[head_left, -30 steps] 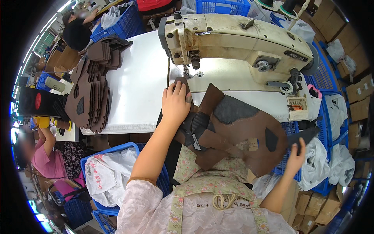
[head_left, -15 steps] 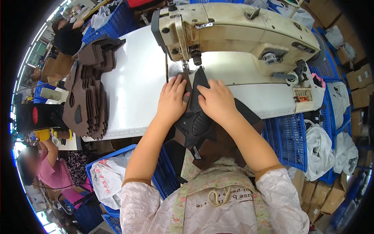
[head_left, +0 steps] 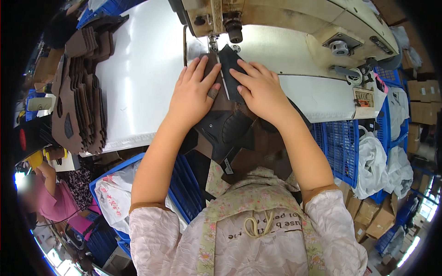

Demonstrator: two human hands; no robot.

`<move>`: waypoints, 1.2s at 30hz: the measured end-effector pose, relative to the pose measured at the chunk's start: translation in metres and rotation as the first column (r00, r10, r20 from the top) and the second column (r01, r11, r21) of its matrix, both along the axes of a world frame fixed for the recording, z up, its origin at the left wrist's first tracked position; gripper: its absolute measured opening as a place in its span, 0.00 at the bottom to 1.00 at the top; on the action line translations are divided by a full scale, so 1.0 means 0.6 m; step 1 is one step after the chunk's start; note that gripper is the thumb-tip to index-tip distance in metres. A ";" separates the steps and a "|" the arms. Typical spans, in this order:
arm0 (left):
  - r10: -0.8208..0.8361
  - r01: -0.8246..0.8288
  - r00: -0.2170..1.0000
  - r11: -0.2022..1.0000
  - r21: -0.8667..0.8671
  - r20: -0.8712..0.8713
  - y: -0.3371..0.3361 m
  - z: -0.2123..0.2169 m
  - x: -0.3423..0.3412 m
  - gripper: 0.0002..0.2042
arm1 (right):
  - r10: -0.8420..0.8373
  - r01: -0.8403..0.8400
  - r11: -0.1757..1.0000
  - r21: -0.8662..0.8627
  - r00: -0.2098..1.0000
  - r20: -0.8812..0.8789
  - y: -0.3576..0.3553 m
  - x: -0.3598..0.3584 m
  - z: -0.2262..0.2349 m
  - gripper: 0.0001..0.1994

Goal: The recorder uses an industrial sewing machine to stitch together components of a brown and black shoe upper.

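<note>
Both hands lie flat on a dark sewn workpiece at the front of an industrial sewing machine (head_left: 294, 18). My left hand (head_left: 191, 94), fingers stretched out, presses on a brown panel (head_left: 209, 62) whose tip reaches the presser foot (head_left: 212, 44). Beside it, my right hand (head_left: 262, 92) rests with spread fingers on a black pointed flap (head_left: 229, 57). A thin pale line runs between panel and flap. Toward my lap hangs the rest of the workpiece, with a ribbed black padded part (head_left: 235, 126) and a small white label (head_left: 229, 166). The needle tip is too small to make out.
Stacked brown cut panels (head_left: 83, 101) lie on the left of the white table (head_left: 131, 92). Below are a blue crate with a white bag (head_left: 117, 195) and more blue crates (head_left: 338, 147) at right. A co-worker in pink (head_left: 57, 191) sits at left; cardboard boxes (head_left: 421, 108) stand far right.
The whole view has shifted, with the machine now higher in the picture. My right fingers have stretched out flat over the black flap. A pale line now shows between flap and panel.
</note>
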State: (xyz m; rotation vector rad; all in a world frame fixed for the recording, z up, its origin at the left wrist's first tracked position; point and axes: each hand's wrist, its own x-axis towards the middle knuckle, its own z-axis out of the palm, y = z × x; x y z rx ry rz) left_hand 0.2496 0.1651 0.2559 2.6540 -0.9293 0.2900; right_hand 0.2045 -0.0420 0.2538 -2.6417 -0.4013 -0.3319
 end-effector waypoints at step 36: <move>-0.083 0.082 0.995 0.997 -0.014 -0.059 0.009 0.014 0.024 0.24 | 0.081 -0.080 0.997 0.017 0.997 -0.009 0.013 0.012 0.016 0.17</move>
